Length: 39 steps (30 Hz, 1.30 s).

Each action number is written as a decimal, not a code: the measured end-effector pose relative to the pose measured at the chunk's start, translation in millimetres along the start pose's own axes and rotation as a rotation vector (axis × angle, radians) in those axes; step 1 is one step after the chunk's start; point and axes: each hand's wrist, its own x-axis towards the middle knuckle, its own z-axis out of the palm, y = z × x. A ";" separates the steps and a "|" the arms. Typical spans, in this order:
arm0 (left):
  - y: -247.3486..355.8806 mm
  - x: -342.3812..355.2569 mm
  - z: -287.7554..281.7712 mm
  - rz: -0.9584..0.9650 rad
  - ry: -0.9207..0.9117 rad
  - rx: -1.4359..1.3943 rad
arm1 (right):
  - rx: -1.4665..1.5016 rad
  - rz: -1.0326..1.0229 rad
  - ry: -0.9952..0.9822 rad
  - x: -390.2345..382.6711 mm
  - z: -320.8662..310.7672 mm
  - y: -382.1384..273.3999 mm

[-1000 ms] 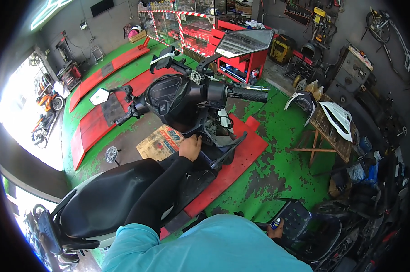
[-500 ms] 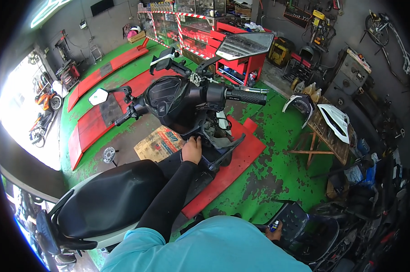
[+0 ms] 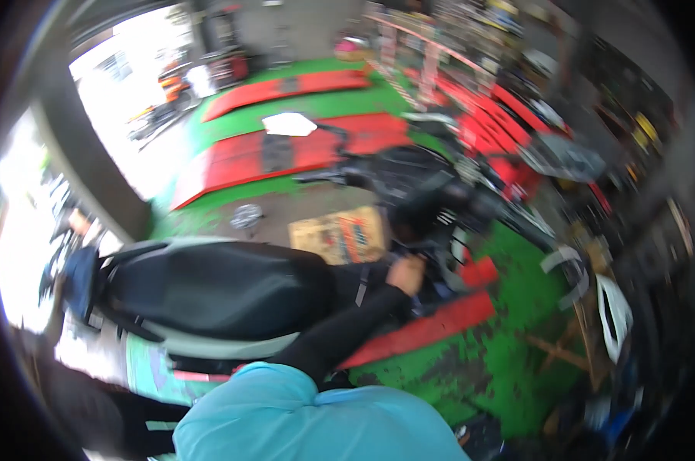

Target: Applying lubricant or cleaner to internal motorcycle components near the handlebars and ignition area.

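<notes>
My left hand [image 3: 406, 274], on a black-sleeved arm [image 3: 347, 334], reaches to the inner front of a scooter, just below its handlebar [image 3: 432, 192]. It touches or nearly touches the dark parts there; motion blur and those parts hide its fingers, so their grip is unclear. The scooter's black seat [image 3: 217, 288] lies to the left of this arm. Only a sliver of my right hand [image 3: 462, 435] shows at the lower edge, beside my turquoise shirt [image 3: 324, 426]. What it holds now is out of sight.
A printed cardboard sheet [image 3: 337, 236] lies on the floor beyond the scooter. Red ramps [image 3: 232, 165] stretch behind it. White fairing [image 3: 614, 315] rests on a wooden table at the right. A person's dark sleeve [image 3: 136, 419] appears at the lower left. Mirrors stick out from the handlebar.
The view has swung left and blurred, so the scooter sits further right in it. My left hand stays at the scooter's front. My right hand, earlier holding a small dark-blue container, is now nearly out of view.
</notes>
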 end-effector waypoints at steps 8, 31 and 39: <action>20.5 -0.8 5.2 -0.617 0.046 -0.449 | -0.024 -0.226 -0.541 129.1 128.5 -83.7; 26.6 2.1 8.6 -0.667 0.020 -0.665 | -0.150 -0.268 -0.670 135.2 206.0 -134.6; 25.0 3.2 -40.2 -0.421 -0.074 0.002 | -0.341 0.036 -0.257 65.3 23.8 -71.4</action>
